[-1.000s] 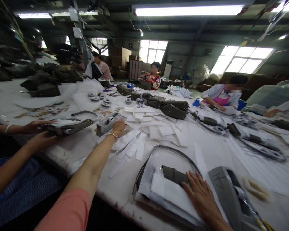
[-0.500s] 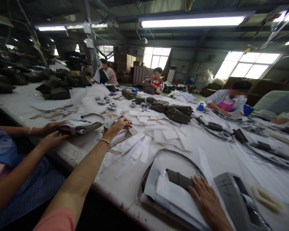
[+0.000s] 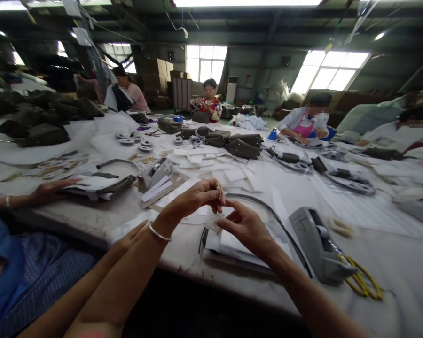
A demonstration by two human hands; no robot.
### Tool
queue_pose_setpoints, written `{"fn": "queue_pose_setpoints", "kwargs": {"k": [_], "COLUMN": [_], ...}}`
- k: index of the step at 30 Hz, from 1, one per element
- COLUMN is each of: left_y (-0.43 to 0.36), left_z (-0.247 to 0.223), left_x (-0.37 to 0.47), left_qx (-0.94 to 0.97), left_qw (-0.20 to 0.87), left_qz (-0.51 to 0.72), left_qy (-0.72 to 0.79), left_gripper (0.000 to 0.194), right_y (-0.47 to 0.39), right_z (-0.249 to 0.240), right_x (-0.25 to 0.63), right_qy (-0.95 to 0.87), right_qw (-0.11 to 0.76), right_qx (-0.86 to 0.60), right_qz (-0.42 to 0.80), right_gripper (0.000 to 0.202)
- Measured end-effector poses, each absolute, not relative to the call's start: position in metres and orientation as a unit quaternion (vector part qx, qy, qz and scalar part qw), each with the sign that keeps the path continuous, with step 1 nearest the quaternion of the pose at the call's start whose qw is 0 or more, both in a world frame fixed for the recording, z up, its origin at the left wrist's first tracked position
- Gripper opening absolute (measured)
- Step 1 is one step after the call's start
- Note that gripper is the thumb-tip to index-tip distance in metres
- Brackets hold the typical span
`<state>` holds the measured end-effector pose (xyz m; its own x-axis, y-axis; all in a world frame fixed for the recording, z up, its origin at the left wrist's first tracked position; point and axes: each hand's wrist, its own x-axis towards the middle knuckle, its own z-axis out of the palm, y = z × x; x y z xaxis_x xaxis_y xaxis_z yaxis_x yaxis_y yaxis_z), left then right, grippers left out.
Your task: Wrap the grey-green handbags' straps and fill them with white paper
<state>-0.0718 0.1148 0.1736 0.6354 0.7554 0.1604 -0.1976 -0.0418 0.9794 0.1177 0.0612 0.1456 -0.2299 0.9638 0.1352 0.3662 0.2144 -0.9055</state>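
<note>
The left hand (image 3: 197, 199) has its fingers curled into a pinch on a small pale scrap (image 3: 220, 188), blurred at the tips; the right hand (image 3: 246, 227) meets it with thumb and index finger partly apart, and whether these grip too I cannot tell. Just below lies the white-wrapped bag (image 3: 229, 243) on the table (image 3: 183, 263), long axis slanting toward the near right, strap (image 3: 271, 211) looping out on its far side. Half a second ago the right hand pressed the bag and the left was farther off.

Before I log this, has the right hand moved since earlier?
Yes, the right hand has moved left, away from the near tape dispenser, to the left hand.
</note>
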Motion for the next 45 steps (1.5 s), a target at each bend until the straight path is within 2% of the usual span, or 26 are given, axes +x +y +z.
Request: {"fn": "queue_pose_setpoints", "kwargs": {"k": [2, 7, 10, 15, 24, 32, 35, 38, 42, 45], "left_y": [0.111, 0.111, 0.104, 0.083, 0.073, 0.071, 0.07, 0.068, 0.067, 0.065], "left_z": [0.17, 0.145, 0.121, 0.092, 0.088, 0.078, 0.082, 0.088, 0.09, 0.09], "left_x": [-0.061, -0.052, -0.05, -0.046, -0.049, -0.06, -0.066, -0.072, -0.077, -0.082], "left_qx": [0.61, 0.59, 0.601, 0.611, 0.579, 0.598, 0.585, 0.576, 0.594, 0.665], "left_qw": [0.666, 0.601, 0.59, 0.621, 0.634, 0.597, 0.602, 0.597, 0.596, 0.563], "left_qz": [0.373, 0.481, 0.465, 0.403, 0.402, 0.389, 0.401, 0.422, 0.394, 0.33], "left_qy": [0.21, 0.244, 0.272, 0.281, 0.319, 0.368, 0.367, 0.366, 0.369, 0.364], "left_gripper": [0.035, 0.038, 0.048, 0.053, 0.063, 0.056, 0.051, 0.051, 0.051, 0.037], "right_y": [0.064, 0.067, 0.062, 0.059, 0.054, 0.053, 0.053, 0.053, 0.052, 0.05], "right_z": [0.14, 0.129, 0.129, 0.122, 0.119, 0.123, 0.126, 0.122, 0.114, 0.116], "right_x": [0.108, 0.118, 0.125, 0.129, 0.131, 0.147, 0.158, 0.167, 0.17, 0.167], "right_qy": [-0.649, -0.534, -0.488, -0.455, -0.414, -0.362, -0.415, -0.513, -0.617, -0.619], "right_qw": [0.417, 0.465, 0.472, 0.488, 0.502, 0.502, 0.468, 0.382, 0.263, 0.257], "right_qx": [-0.471, -0.441, -0.424, -0.413, -0.421, -0.4, -0.424, -0.459, -0.511, -0.52], "right_qz": [0.428, 0.552, 0.599, 0.62, 0.631, 0.676, 0.655, 0.617, 0.538, 0.529], "right_gripper": [0.032, 0.043, 0.049, 0.049, 0.038, 0.046, 0.049, 0.049, 0.026, 0.025]}}
